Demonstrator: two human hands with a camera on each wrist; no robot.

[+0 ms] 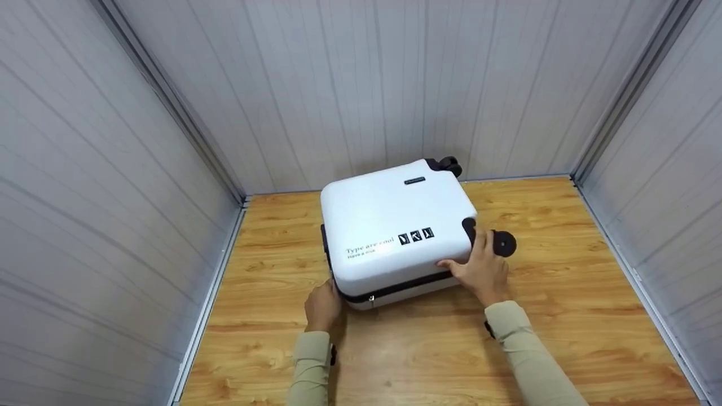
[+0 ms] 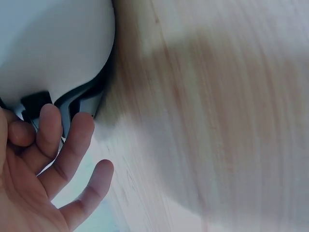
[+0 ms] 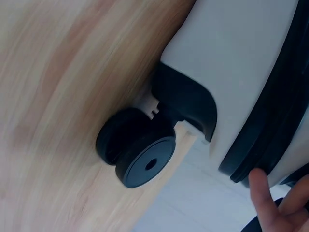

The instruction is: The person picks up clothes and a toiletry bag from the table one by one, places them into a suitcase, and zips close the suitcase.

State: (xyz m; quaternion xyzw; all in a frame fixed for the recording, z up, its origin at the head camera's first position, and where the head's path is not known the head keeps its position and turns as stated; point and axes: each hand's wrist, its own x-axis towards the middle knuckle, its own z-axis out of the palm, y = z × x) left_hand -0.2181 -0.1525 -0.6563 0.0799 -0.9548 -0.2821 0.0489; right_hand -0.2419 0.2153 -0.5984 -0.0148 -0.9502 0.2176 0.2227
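A white hard-shell suitcase (image 1: pixel 389 225) with a black zipper band lies on its broad side on the floor. My left hand (image 1: pixel 324 306) is at its near-left corner. In the left wrist view, loosely bent, spread fingers (image 2: pixel 79 137) are close to a black fitting (image 2: pixel 35 104) on that end; contact is hard to tell. My right hand (image 1: pixel 482 269) rests spread on the near-right corner, thumb on the edge, fingers by the black wheel mount. In the right wrist view a fingertip (image 3: pixel 259 180) touches the zipper band (image 3: pixel 270 121), and a twin wheel (image 3: pixel 147 154) shows at another corner.
Wood-grain flooring (image 1: pixel 428 355) surrounds the suitcase. Pale panel walls stand at the back (image 1: pixel 361 84), left (image 1: pixel 101 197) and right (image 1: pixel 671 169). Another black wheel (image 1: pixel 449 166) sticks out near the back wall; one (image 1: pixel 505 243) juts beside my right hand.
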